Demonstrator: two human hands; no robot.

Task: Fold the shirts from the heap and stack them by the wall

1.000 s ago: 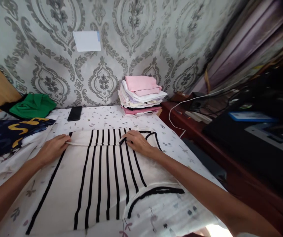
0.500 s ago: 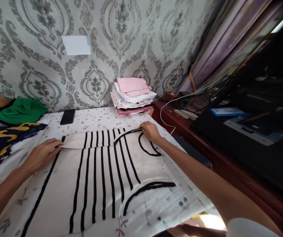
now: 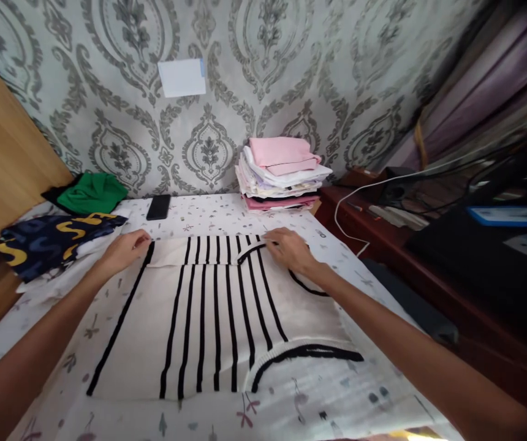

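A cream sleeveless knit top (image 3: 227, 324) with black stripes and black trim lies flat. Its hem is on the left and its neckline on the right. The far side is folded over in a strip toward me. My left hand (image 3: 128, 250) is at the far hem corner, fingertips pinched together at the fabric's edge. Bent over the folded strip near the armhole and neckline, my right hand (image 3: 288, 248) grips the cloth and covers part of the trim.
A stack of folded clothes (image 3: 282, 174) stands by the wall, pink on top. A black phone (image 3: 158, 207), a green garment (image 3: 93, 193) and a navy printed garment (image 3: 61, 242) lie at left. A white cable (image 3: 341, 211) trails over the dark red furniture (image 3: 360, 214) at right.
The folded strip lies flatter along the top's far side, and my left hand has moved to the far hem corner. The view has swung left, so everything sits further right.
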